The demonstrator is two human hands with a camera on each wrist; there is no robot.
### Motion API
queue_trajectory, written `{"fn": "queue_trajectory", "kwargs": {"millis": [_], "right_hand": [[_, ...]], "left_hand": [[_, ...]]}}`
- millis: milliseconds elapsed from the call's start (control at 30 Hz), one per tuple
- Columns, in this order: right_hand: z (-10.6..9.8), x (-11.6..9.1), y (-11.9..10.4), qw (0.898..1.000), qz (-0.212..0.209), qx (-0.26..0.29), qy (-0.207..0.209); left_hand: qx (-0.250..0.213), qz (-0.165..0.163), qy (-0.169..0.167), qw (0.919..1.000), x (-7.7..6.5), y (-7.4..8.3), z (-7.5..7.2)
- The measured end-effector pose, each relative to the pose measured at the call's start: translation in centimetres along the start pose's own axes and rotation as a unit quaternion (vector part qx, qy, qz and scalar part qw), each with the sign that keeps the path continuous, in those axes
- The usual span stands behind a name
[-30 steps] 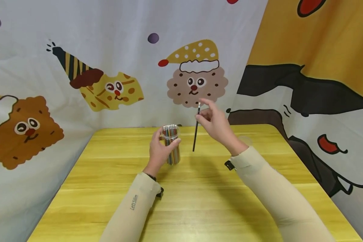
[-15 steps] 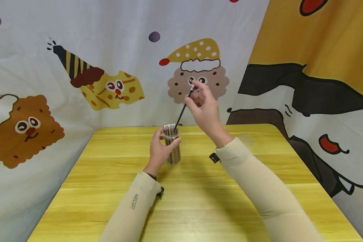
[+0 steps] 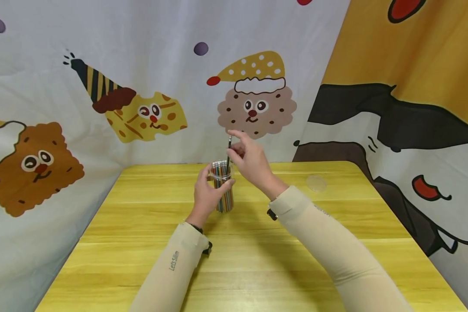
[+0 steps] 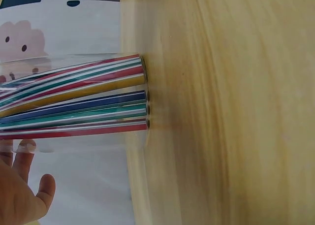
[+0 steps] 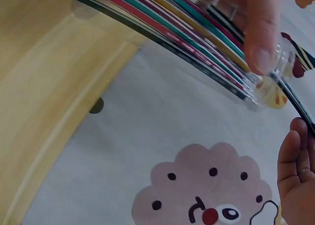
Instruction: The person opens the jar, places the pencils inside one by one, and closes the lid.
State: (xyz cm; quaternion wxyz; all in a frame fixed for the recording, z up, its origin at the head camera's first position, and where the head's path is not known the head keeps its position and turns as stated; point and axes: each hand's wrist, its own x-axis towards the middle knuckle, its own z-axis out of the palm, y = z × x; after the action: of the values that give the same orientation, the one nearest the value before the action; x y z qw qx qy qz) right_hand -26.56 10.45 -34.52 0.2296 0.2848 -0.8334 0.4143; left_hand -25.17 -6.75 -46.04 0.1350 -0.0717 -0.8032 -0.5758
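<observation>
A clear plastic jar point(image 3: 224, 195) full of striped pencils point(image 4: 74, 99) stands upright on the table, their white eraser ends up at its mouth. My left hand point(image 3: 207, 193) grips the jar from the left near its rim, thumb across the front. Above the mouth, my right hand point(image 3: 251, 158) pinches a dark pencil point(image 3: 229, 151) near its eraser end, index fingertip at the top. The pencil's lower part is inside the jar among the others. In the right wrist view, this dark pencil point(image 5: 294, 99) passes through the jar's mouth between the left thumb and the right fingers point(image 5: 289, 148).
A clear round lid point(image 3: 316, 183) lies flat on the wooden table point(image 3: 234, 268), to the right of the jar. Behind the table's back edge hangs a white curtain point(image 3: 152, 43) printed with cartoon figures.
My right hand has carried the dark pencil left from beside the jar, put its lower end into the mouth, then lowered it and brought it more upright. The left hand stays on the jar.
</observation>
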Motion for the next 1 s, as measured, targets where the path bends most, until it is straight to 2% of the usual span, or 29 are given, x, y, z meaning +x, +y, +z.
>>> {"fn": "queue_trajectory", "kwargs": {"millis": [300,500,1000], "right_hand": [[1.1,-1.2,0.3,0.997,0.024,-0.045,-0.062],[1.6,-1.7,0.4,0.994,0.034,-0.059,-0.083],[2.4,-1.7,0.3,0.983,0.006,-0.124,-0.132]], "left_hand": [[0.001,0.006,0.001,1.0,0.0,0.1,0.1],[0.004,0.02,0.004,0.9998,0.2,0.0,0.1],[0.01,0.016,0.007,0.9998,0.2,0.0,0.0]]}}
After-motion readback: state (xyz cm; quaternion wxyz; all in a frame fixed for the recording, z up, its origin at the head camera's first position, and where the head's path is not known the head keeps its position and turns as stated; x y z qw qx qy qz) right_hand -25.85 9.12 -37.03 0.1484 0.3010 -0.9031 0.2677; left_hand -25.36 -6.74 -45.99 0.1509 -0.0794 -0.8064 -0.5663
